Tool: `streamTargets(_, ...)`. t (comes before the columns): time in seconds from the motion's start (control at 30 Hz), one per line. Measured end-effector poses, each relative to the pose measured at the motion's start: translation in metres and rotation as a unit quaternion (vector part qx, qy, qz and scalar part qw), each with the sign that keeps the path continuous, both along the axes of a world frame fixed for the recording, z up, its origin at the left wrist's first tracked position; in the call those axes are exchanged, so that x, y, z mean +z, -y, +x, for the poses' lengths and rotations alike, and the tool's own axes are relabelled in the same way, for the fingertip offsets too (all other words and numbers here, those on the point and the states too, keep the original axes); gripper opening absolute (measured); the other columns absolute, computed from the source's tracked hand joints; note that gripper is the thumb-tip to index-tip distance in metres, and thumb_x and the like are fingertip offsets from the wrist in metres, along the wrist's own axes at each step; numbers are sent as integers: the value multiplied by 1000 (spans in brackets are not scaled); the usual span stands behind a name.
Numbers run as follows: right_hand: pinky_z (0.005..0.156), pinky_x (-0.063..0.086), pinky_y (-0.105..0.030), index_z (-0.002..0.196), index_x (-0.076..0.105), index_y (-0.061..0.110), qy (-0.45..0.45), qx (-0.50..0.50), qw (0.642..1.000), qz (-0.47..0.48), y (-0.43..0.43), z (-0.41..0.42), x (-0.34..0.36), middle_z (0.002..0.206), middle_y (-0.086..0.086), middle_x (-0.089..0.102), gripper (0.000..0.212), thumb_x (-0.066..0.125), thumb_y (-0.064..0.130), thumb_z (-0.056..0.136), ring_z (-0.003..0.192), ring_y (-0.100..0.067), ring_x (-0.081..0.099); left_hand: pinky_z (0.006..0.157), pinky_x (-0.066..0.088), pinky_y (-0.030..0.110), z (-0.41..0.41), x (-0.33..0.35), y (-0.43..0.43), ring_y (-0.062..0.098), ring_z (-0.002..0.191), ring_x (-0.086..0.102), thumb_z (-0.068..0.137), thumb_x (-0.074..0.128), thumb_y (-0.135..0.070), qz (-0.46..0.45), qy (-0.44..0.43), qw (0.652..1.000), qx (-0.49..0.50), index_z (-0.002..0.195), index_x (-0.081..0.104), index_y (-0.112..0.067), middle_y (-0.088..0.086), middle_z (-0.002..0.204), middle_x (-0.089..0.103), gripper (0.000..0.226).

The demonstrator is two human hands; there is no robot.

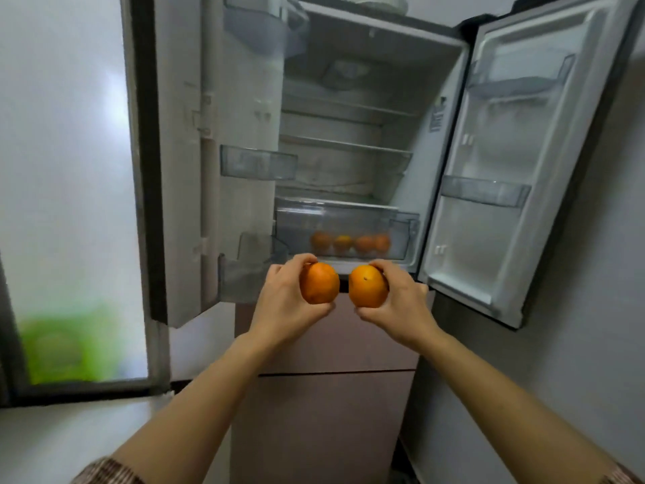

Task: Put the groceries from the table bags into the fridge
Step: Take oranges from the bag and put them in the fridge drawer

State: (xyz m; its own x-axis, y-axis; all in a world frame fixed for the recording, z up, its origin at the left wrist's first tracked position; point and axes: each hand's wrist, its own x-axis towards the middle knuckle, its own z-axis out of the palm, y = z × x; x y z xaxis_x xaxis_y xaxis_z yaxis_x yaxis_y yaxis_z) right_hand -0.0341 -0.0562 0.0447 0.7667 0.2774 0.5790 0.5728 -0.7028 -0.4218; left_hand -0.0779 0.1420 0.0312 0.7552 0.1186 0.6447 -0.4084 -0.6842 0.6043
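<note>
My left hand curls round the first orange, fingers over its top, thumb beneath; my right hand grasps the second orange likewise. The two fruits hang just beside each other before the open fridge, below its clear crisper drawer, where more oranges lie in a row. The left door and right door stand wide. Both held fruits look smooth, bright, whole.
</note>
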Motion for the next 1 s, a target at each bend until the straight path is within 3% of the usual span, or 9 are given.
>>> streamTargets(0.17,91,45,-49,119,43,36,-4,-19,999,41,22,78,9,113,7,56,68,81,37,62,101,-18,56,82,38,26,84,20,21,17,109,42,64,83,-25,-25,17,1000,9,124,49,-27,-4,116,55,69)
streamTargets(0.4,93,45,-49,121,44,35,30,-11,997,72,3,203,40,113,5,57,69,82,34,64,104,-21,57,88,43,31,222,48,25,19,110,45,65,82,-23,-131,48,990,34,124,48,-30,-3,112,50,68)
streamTargets(0.5,93,45,-52,121,45,27,22,-3,996,81,-17,267,65,107,4,54,68,82,26,64,103,-23,56,86,36,24,295,63,17,19,114,45,65,82,-21,-196,62,978,46,123,49,-30,3,119,53,66)
streamTargets(0.7,87,46,-50,107,38,25,27,-6,996,80,-52,378,99,107,-1,49,63,81,29,61,94,-27,53,87,34,28,404,83,5,25,116,41,66,78,-15,-213,73,966,127,128,50,-19,7,120,57,68)
streamTargets(0.83,91,45,-51,108,39,26,-39,-15,998,51,-61,433,106,103,2,53,61,81,36,65,96,-27,55,96,34,40,446,90,-16,30,117,45,69,78,-24,-101,-5,973,206,130,49,-20,9,121,60,68)
streamTargets(1.0,92,48,-45,112,51,29,-152,-2,988,-41,-77,485,102,106,3,55,60,80,42,62,101,-23,56,104,30,50,465,100,-38,32,114,51,70,71,-25,7,-215,941,261,110,56,-25,7,110,62,43)
